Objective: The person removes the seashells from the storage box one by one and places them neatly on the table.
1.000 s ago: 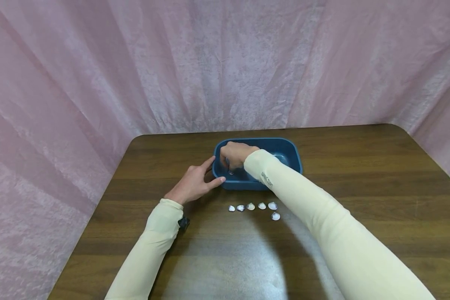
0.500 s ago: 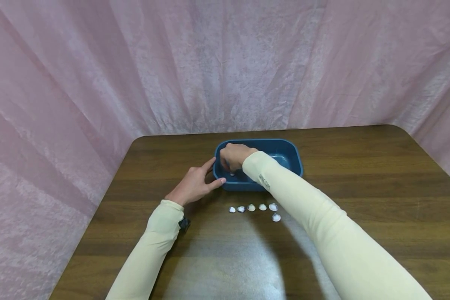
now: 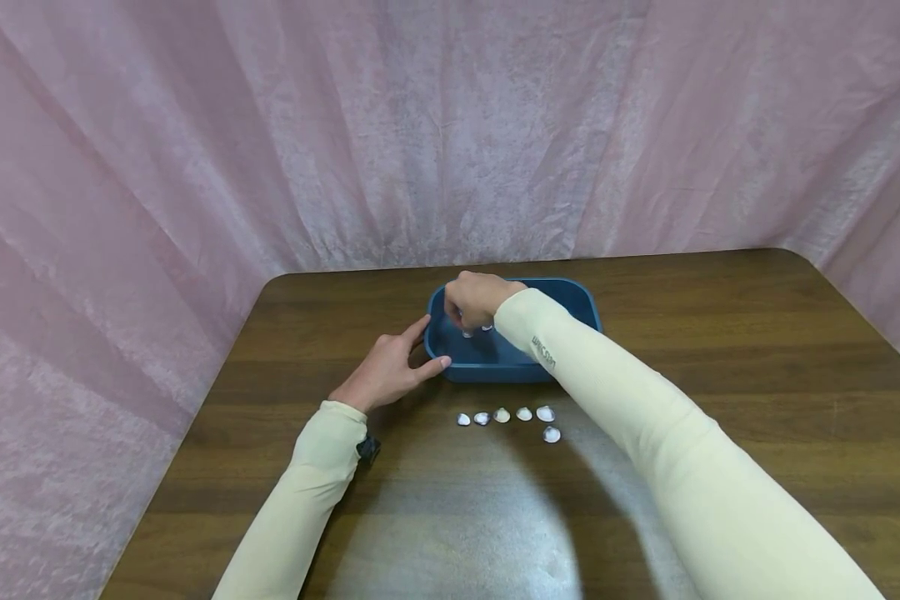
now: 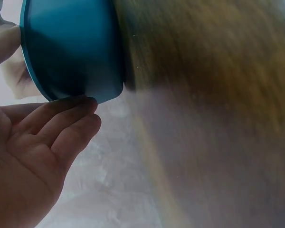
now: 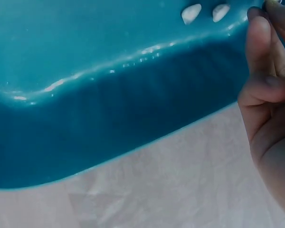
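A blue plastic bin [image 3: 517,373] stands on the table. My left hand [image 3: 381,371] steadies its left end, thumb on the front rim and straight fingers along the side; the left wrist view shows those fingers [image 4: 73,121] against the outer wall. Over the bin's left part is my right hand [image 3: 478,298], its fingers bent down and pinched together. In the right wrist view, a pale edge of a seashell shows at these fingertips [image 5: 259,33], mostly cut off by the frame. Two seashells, one whitish [image 5: 191,14] and another beside it [image 5: 221,13], lie on the bin floor.
In front of the bin lies a row of several seashells [image 3: 502,415]. One more seashell [image 3: 552,434] sits below the row's right end. The brown wooden table [image 3: 735,358] extends to both sides; a pink curtain [image 3: 435,133] hangs behind it.
My right hand has risen slightly and shifted a little right inside the bin, uncovering seashells on its floor. The left hand and the shells on the table stay where they were.
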`<move>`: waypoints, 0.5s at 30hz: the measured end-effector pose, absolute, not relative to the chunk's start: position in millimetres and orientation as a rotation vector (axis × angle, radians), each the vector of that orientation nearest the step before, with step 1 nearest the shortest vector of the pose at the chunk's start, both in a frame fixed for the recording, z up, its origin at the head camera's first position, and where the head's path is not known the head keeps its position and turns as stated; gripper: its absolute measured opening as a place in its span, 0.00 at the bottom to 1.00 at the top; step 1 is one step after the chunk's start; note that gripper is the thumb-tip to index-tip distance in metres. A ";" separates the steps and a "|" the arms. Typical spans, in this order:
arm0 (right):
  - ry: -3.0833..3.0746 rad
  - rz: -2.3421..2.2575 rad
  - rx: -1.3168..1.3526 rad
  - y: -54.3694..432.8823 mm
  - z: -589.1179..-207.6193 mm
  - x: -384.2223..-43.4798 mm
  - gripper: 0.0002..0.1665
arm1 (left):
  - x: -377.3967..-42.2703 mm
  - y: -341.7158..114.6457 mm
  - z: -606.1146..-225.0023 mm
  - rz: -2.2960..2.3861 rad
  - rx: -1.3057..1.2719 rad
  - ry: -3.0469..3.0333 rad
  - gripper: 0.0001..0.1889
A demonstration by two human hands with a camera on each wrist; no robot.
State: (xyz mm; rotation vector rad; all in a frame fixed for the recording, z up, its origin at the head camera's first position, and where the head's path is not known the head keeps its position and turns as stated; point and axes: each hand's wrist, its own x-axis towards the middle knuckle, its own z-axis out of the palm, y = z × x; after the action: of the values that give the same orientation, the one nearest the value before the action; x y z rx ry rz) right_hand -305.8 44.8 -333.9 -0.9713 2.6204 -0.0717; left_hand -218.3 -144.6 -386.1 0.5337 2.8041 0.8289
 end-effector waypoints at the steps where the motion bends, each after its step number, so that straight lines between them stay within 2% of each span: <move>1: 2.616 -0.077 -0.979 46.5 -331.5 -305.7 0.06 | -218.5 -144.5 -386.0 0.823 0.530 2.804 0.46; 15: 2.632 -0.150 -1.142 68.0 -307.2 -289.6 0.07 | -218.1 -143.2 -386.9 0.810 0.504 2.815 0.47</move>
State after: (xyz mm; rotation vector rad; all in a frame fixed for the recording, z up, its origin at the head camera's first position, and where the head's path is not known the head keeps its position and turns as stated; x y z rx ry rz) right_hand -289.6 68.0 -307.2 -1.1415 2.6319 -0.1497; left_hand -218.1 -143.2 -386.9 0.5037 2.8150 0.8102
